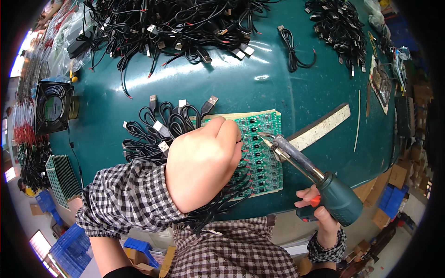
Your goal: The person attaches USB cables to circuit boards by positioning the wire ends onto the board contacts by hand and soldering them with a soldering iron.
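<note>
At our table [324, 88], the right hand [326, 221] grips the heavy-looking iron [303, 161] by its handle [345, 201]; left hand [199, 160] curled, any hold unseen.

Soldering gun [342, 198] in right hand [327, 223]

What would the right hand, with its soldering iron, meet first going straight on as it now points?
Led by the soldering iron, the right hand would likely meet the green board first. The tip overlaps it in view; depth is unclear, so it may hover or touch.
</note>
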`<act>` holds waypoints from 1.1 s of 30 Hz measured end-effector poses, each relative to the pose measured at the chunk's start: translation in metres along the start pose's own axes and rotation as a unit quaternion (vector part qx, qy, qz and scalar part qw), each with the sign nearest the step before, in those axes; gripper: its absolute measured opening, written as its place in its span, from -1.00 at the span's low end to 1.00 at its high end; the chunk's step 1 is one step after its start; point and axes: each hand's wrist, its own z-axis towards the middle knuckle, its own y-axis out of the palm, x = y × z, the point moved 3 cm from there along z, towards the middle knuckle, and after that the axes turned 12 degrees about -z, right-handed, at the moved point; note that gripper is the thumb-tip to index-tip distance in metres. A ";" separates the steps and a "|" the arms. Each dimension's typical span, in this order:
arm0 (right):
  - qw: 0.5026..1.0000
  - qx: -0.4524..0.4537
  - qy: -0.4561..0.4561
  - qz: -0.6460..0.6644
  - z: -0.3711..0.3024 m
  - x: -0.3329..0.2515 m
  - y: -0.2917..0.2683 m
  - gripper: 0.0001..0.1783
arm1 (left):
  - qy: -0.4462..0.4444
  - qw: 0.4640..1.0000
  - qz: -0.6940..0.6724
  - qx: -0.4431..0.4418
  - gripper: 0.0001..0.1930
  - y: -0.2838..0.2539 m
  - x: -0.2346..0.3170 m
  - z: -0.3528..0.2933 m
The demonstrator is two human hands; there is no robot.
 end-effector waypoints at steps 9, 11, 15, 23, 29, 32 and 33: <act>1.000 0.000 -0.007 0.011 -0.002 0.004 -0.001 -0.26 | -0.017 0.999 -0.025 0.024 -0.82 0.004 -0.003 -0.003; 1.000 -0.003 -0.006 0.007 -0.002 0.005 -0.001 -0.27 | -0.003 1.000 -0.013 0.021 -0.82 0.006 -0.001 -0.004; 1.000 -0.012 -0.017 -0.010 -0.001 0.005 0.001 -0.31 | 0.015 1.000 0.009 0.017 -0.82 0.005 0.000 -0.004; 0.999 -0.025 0.008 0.018 -0.005 0.013 -0.007 -0.48 | 0.012 1.000 0.005 0.018 -0.81 0.006 -0.001 -0.004; 1.000 -0.010 0.012 0.028 -0.006 0.014 -0.002 -0.44 | 0.010 1.000 0.005 0.020 -0.81 0.006 0.000 -0.004; 1.000 -0.009 0.005 0.028 -0.005 0.014 -0.003 -0.43 | 0.016 1.000 0.007 0.022 -0.81 0.006 0.000 -0.004; 1.000 -0.010 -0.004 0.024 -0.005 0.013 -0.003 -0.43 | 0.020 1.000 0.010 0.021 -0.81 0.005 0.000 -0.004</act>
